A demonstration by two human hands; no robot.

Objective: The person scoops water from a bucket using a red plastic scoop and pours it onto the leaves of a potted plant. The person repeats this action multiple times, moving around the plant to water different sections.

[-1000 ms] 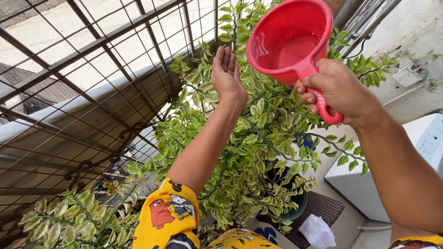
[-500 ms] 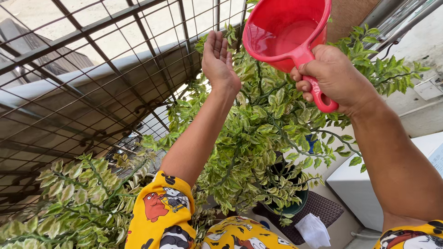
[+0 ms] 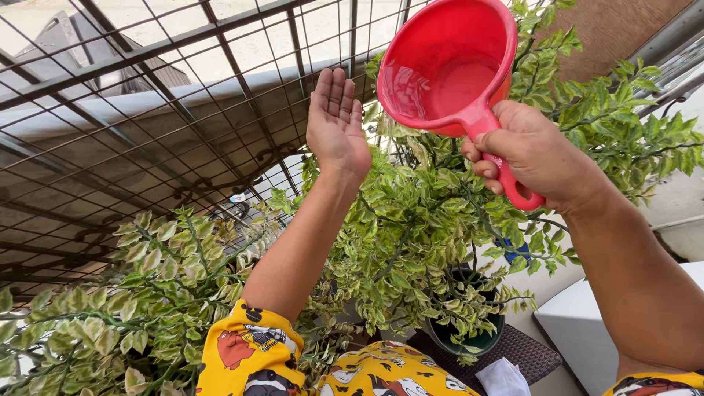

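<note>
Showing a person's two bare hands raised above a leafy potted plant, seen from the head camera. The right hand has its grip closed around the handle of a red plastic dipper, fingers wrapped over the handle near its looped end. The dipper is held high at the upper middle of the view, tilted with its open mouth toward the camera; a shallow pool of water lies in its lower side. The left hand stands just left of the dipper, apart from it, palm up and slightly cupped, fingers straight and together, its grip wide and holding nothing. Both forearms rise from yellow printed sleeves at the bottom edge. Beneath the hands spreads a variegated green-and-cream shrub, rooted in a dark green pot that stands on a brown woven mat. A white cloth lies on the mat's near edge. A second variegated plant fills the lower left corner. A metal window grille crosses the upper left, and a white appliance sits at the lower right.
</note>
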